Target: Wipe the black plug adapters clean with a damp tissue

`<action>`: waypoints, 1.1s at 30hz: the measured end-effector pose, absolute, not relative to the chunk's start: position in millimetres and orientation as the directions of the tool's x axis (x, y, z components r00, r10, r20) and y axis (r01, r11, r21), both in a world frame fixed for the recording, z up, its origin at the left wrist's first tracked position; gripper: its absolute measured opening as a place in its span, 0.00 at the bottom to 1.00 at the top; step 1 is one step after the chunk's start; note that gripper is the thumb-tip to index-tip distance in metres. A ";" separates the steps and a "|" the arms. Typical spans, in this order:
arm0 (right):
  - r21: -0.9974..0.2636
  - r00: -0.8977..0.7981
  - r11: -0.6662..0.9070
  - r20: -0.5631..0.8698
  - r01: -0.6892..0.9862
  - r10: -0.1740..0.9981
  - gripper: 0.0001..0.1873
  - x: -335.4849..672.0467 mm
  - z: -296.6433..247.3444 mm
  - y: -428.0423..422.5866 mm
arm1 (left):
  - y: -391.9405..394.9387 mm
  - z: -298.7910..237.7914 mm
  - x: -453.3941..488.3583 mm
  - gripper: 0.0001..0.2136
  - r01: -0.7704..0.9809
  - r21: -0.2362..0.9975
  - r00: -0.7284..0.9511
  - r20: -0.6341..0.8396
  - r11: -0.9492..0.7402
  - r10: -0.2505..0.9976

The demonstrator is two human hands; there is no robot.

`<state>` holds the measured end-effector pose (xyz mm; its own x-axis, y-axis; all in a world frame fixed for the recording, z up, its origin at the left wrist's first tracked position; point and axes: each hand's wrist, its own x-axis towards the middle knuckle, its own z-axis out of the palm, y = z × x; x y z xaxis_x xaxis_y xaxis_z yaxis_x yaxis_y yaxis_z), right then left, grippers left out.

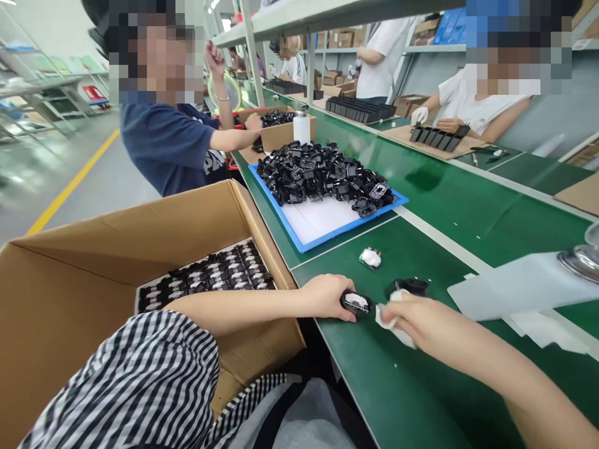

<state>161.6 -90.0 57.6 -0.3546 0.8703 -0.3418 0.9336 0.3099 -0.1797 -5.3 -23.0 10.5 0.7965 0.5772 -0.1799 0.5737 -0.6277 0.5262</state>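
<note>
My left hand [327, 296] is closed around a small black plastic part [357, 304] with a light label face, holding it on the green belt [449, 212] near the front edge. My right hand [421, 318] pinches a white cloth [390, 321] right beside that part. A second black part [408, 286] lies on the belt just behind the cloth. A small white piece on a dark base [370, 257] sits a little farther back.
A blue-rimmed tray [322, 234] heaped with black parts [322, 178] lies ahead. An open cardboard box [140, 249] holding rows of black parts [210, 277] stands at my left. White sheets [515, 287] lie at right. Other people work along the belt.
</note>
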 end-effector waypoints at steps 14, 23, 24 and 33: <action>-0.205 -0.054 -0.058 -0.503 0.977 0.862 0.25 190.5 89.7 -107.2 | 120.4 37.4 -41.9 0.14 0.869 0.380 0.217 0.283 -0.316 0.934; -0.658 -0.118 -0.072 -0.240 0.749 0.964 0.21 171.3 77.0 -92.1 | 70.3 51.9 -26.1 0.09 0.460 0.753 0.250 0.398 -0.470 0.883; -0.751 -0.110 -0.079 -0.198 0.656 0.974 0.22 166.6 73.4 -90.0 | 57.6 53.5 -22.0 0.07 0.316 0.792 0.284 0.446 -0.522 0.849; -0.991 0.021 0.123 0.124 0.048 0.992 0.27 152.6 57.9 -81.2 | -16.1 52.0 7.1 0.02 -0.051 0.582 0.476 0.729 -0.812 0.492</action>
<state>152.6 -81.2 57.9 0.0212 0.9920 0.1242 0.0480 0.1231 -0.9912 7.1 -16.1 52.0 0.4757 0.4921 0.7291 -0.0513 -0.8119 0.5816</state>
